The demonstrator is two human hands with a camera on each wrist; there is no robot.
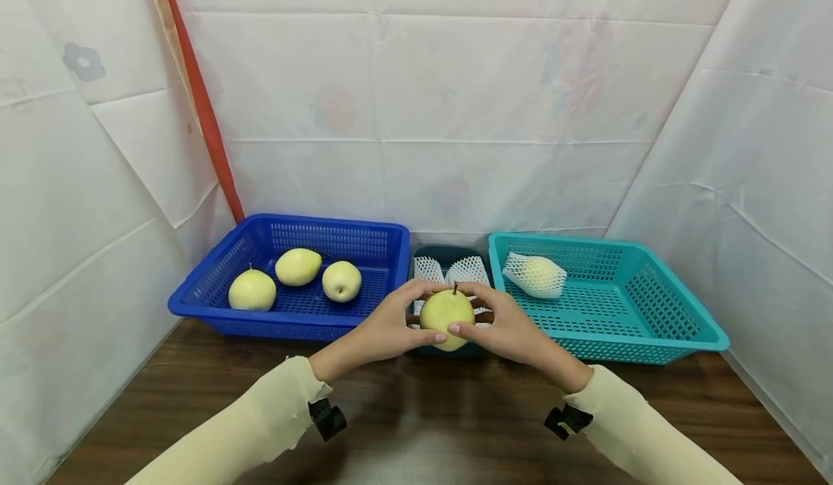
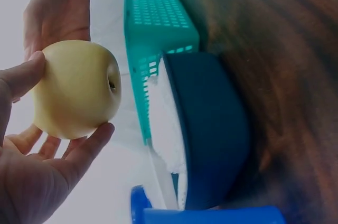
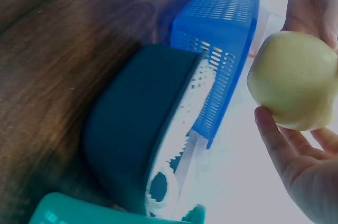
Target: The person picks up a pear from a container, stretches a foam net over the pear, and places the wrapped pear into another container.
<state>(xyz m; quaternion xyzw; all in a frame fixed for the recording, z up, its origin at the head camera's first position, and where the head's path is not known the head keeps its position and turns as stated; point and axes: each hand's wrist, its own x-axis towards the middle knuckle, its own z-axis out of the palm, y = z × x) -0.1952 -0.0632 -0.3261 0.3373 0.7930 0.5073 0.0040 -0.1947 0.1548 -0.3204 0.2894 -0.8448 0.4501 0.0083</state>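
Note:
Both hands hold one yellow-green pear [image 1: 446,314] between them, stem up, raised in front of the dark teal bin. The left hand [image 1: 390,324] has its thumb and fingers curled about the pear's left side. From the other side the right hand [image 1: 510,326] grips it, thumb across the front. In the left wrist view the pear [image 2: 79,89] shows its dimpled underside, with fingertips against its skin. The right wrist view shows the same bare pear [image 3: 296,80] above the fingers of the right hand [image 3: 311,174].
At left, a blue basket [image 1: 286,319] holds 3 bare pears. A turquoise basket [image 1: 625,348] at right contains one pear in a white foam net [image 1: 536,275]. Between them, the dark teal bin [image 2: 214,129] is filled with white foam nets [image 1: 467,272]. All stand on a dark wooden table [image 1: 416,413].

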